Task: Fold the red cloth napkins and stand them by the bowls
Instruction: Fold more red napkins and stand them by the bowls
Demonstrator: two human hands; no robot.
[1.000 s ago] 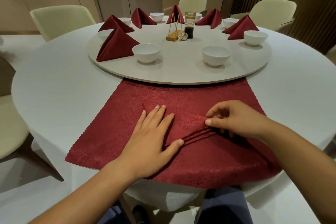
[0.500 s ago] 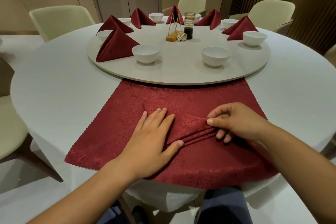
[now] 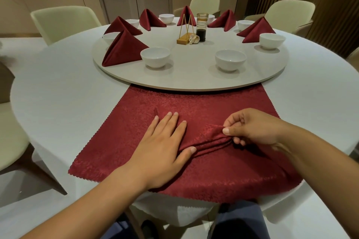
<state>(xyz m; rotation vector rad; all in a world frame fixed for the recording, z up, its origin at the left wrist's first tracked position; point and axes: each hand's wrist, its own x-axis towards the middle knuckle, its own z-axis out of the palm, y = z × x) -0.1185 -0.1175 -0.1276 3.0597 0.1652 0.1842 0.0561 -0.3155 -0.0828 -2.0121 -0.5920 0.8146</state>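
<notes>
**One napkin in the fold, six standing**

One red napkin lay open at the near edge of the white worktop, its far edge running under the rim of the round turntable. The left hand lay flat on the cloth, fingers straight and slightly spread, most likely to pin it so that it would not slide. The right hand pinched a bunch of narrow pleats between thumb and fingertips, just beside the left thumb. That grip seemed meant to keep the gathered layers together while the fold was shaped.

Eight white bowls could be counted around the turntable, the farthest one half hidden behind a glass jar. Six folded napkins appeared to stand among them as tents, each close to a bowl, though the pair of layers on the right was hard to separate. One gold wire stand was beside the jar at the middle. The nearer right bowl had no napkin next to it, so the open cloth was probably meant for that place.
</notes>
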